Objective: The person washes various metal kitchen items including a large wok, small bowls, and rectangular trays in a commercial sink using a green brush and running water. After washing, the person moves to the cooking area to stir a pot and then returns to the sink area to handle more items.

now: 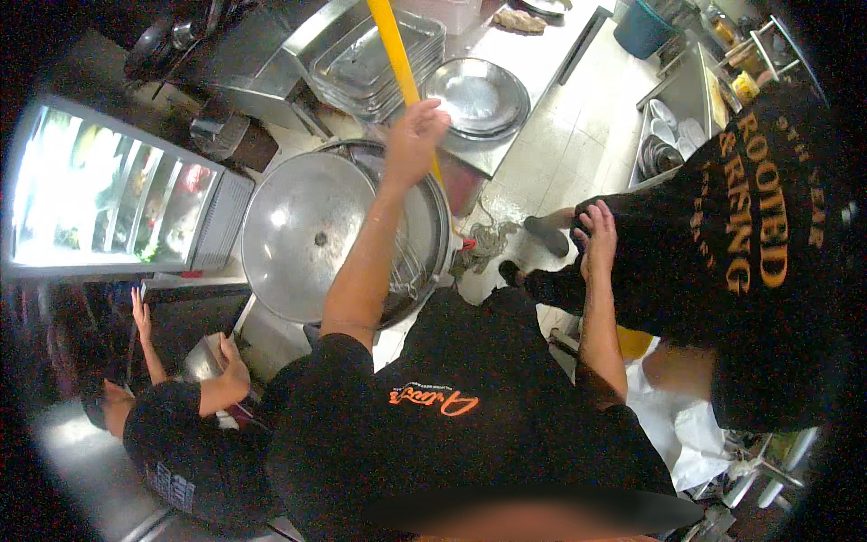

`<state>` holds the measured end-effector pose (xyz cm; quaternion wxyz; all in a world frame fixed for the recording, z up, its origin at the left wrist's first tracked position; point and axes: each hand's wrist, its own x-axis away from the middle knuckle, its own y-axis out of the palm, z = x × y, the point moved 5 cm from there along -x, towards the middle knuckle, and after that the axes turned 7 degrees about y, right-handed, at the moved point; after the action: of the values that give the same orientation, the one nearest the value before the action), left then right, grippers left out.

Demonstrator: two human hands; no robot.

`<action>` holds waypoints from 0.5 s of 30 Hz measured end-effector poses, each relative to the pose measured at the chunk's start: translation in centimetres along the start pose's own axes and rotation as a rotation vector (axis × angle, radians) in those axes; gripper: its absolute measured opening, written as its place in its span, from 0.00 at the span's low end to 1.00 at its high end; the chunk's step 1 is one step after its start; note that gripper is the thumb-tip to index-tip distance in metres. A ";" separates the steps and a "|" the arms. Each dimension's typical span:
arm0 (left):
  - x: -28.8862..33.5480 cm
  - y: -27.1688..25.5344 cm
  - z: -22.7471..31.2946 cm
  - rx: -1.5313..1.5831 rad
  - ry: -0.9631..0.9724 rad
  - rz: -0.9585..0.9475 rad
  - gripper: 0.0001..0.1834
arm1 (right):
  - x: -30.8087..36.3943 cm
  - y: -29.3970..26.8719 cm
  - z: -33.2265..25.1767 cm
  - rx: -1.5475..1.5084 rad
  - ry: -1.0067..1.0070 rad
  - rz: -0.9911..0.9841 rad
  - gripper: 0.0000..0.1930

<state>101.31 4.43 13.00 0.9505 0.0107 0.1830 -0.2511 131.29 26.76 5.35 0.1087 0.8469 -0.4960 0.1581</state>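
My left hand (418,143) is raised in front of me, closed round the long yellow handle of a mop (395,50). The handle slants down past the rim of a big round steel kettle (307,230) towards grey mop strings (490,242) on the wet floor, with a red piece at their top. My right hand (598,237) holds nothing; its fingers are apart and a little bent. It is right beside, perhaps touching, the black clothing of a co-worker (686,262) on my right. A wire whisk (408,271) lies by the kettle's near right side.
Stacked metal trays (379,63) and round pans (479,95) stand on the steel table ahead. A lit glass-door fridge (104,194) is at the left. Another person (194,425) at the lower left holds a metal container (206,355). A blue bin (643,27) stands far right.
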 end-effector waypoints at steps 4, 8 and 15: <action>-4.1 3.0 -1.0 0.020 0.019 0.068 0.33 | -2.3 7.1 -3.8 0.101 0.028 -0.143 0.27; -6.3 3.0 -3.7 -0.172 -0.040 0.238 0.43 | -7.6 13.9 -7.8 0.235 -0.084 -0.297 0.28; -5.1 5.6 -10.3 -0.253 -0.340 0.269 0.44 | -23.5 20.2 -5.4 0.756 -0.182 -0.188 0.37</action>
<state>96.37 12.87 4.77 0.9862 -0.1266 0.0476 -0.0955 101.99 37.79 2.09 -0.2409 0.8795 -0.3309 0.2429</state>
